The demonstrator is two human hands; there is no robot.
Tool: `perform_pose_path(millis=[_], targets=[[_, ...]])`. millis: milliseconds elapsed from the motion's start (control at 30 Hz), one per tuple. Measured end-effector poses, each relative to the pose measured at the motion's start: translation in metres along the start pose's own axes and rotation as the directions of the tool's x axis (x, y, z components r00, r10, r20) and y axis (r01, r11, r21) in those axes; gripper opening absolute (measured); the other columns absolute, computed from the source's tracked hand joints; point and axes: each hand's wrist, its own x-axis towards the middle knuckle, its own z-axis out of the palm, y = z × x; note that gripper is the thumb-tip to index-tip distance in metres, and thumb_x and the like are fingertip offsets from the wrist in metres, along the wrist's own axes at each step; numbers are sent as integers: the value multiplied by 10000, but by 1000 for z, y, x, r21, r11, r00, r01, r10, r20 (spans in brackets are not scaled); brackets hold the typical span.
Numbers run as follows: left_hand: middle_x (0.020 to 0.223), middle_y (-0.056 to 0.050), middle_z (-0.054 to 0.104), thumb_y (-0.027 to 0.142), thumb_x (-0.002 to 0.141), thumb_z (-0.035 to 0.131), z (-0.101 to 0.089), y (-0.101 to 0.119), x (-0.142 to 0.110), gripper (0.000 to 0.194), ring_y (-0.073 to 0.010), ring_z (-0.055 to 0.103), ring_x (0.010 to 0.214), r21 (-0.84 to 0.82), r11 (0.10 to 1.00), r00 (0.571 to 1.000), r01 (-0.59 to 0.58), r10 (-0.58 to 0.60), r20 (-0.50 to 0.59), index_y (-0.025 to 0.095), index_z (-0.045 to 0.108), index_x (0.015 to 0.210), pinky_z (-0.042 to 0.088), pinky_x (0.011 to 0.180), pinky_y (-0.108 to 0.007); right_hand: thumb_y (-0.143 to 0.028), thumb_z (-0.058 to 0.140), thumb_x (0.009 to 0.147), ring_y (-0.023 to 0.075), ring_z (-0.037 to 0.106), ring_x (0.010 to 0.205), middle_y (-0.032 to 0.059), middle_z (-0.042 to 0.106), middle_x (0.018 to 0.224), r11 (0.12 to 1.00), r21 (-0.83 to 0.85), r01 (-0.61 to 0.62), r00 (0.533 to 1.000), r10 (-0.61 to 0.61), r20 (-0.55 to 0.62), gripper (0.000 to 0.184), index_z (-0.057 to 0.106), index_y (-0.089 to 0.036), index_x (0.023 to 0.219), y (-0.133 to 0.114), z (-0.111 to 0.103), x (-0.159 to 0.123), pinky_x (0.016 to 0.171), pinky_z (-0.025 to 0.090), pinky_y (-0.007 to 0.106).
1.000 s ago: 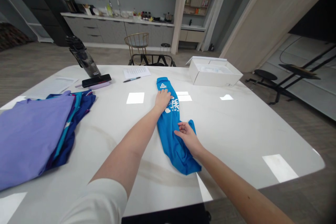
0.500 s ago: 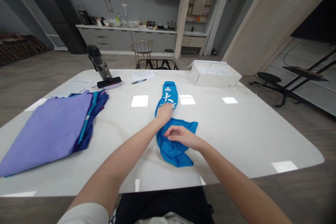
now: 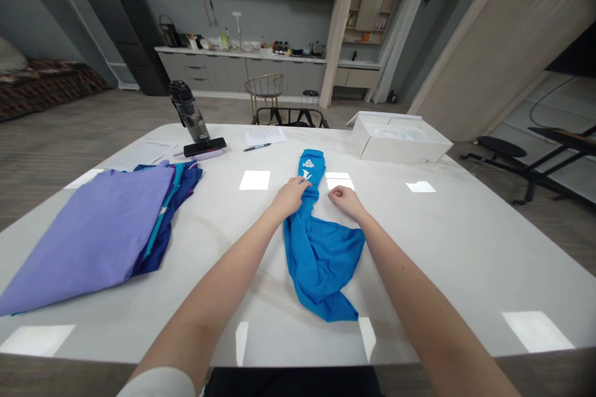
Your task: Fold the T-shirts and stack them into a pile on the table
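A bright blue garment with a white logo and lettering lies in front of me. Its far part is folded into a narrow strip, while the near part spreads loosely to the right with wrinkles. My left hand is closed at the left edge of the strip, just below the lettering, fingers on the fabric. On the other side, my right hand hovers at or just above the table, right of the strip. Its fingers are curled in, with nothing visible in them and a small gap to the cloth.
On the white table, a stack of folded clothes topped by a purple one lies left. Behind it stand a handheld vacuum and a dark flat object. A pen, printed paper and white box lie farther back.
My right hand has moved away from me, off the loose cloth to beside the strip. My left hand has shifted to the strip's left edge. The camera view has shifted slightly.
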Motion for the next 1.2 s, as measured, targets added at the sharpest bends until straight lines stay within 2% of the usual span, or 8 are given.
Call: perform_pose_path(millis=[133, 300, 433, 600, 767, 933, 1033, 1200], targets=[[1386, -101, 643, 1, 883, 459, 1, 13, 10, 443, -231, 617, 1255, 99, 992, 979, -83, 63, 194, 199, 735, 1168, 470, 1073, -332, -268, 679, 810, 155, 592, 637, 25, 672, 681, 996, -17, -88, 976, 90, 197, 102, 704, -172, 835, -7, -3, 31, 605, 425, 255], [1266, -104, 665, 394, 954, 635, 6, 27, 8, 360, -276, 670, 1123, 121, 992, 985, 36, -56, 164, 242, 667, 1279, 548, 894, -352, -329, 768, 760, 130, 513, 567, 2, 610, 619, 991, 17, -136, 898, 116, 425, 179, 695, -166, 774, -11, -12, 48, 540, 386, 252], [1215, -105, 651, 263, 973, 603, 11, 30, 8, 154, -265, 659, 1105, 196, 978, 979, 68, -103, 175, 233, 681, 1102, 536, 844, -341, -354, 766, 744, 134, 491, 605, 4, 622, 681, 991, 70, -116, 852, 63, 519, 196, 722, -179, 821, -12, -23, 47, 575, 385, 266], [1043, -58, 687, 244, 1017, 519, 8, 23, 16, 74, -213, 662, 967, -186, 961, 979, 205, -202, 32, 227, 591, 1022, 503, 833, -321, -384, 745, 752, 127, 458, 588, -7, 589, 656, 967, 180, -181, 828, 51, 559, 236, 713, -174, 853, -9, -33, 46, 578, 367, 270], [786, 24, 590, 274, 999, 476, -12, -5, 29, 121, -156, 593, 766, -660, 665, 839, 351, -536, -94, 232, 501, 888, 474, 734, -271, -355, 770, 778, 141, 519, 600, 12, 627, 659, 971, 158, -179, 870, 81, 486, 215, 732, -166, 874, -13, -30, 44, 574, 401, 264], [752, 2, 592, 271, 931, 521, -35, -48, 22, 138, -182, 589, 756, -594, 595, 726, 541, -687, -27, 222, 530, 803, 459, 704, -291, -292, 775, 812, 178, 613, 699, 32, 686, 774, 998, 52, 18, 927, -36, 375, 221, 760, -182, 1002, -33, -1, 41, 633, 437, 268], [881, -42, 673, 237, 900, 556, -43, -60, 13, 52, -224, 641, 875, -375, 770, 804, 517, -587, -97, 220, 606, 897, 499, 794, -337, -257, 790, 803, 181, 631, 742, 20, 700, 820, 990, 46, 134, 927, -142, 346, 330, 759, -214, 1128, -46, 19, 36, 714, 454, 274], [1279, -59, 663, 191, 940, 544, -37, -43, 12, 268, -215, 606, 1219, -148, 987, 998, 63, -66, -21, 244, 652, 1179, 460, 1080, -343, -278, 818, 788, 191, 620, 699, -10, 680, 736, 964, 65, 256, 884, -261, 388, 461, 722, -233, 1236, -59, 40, 25, 711, 431, 284]])
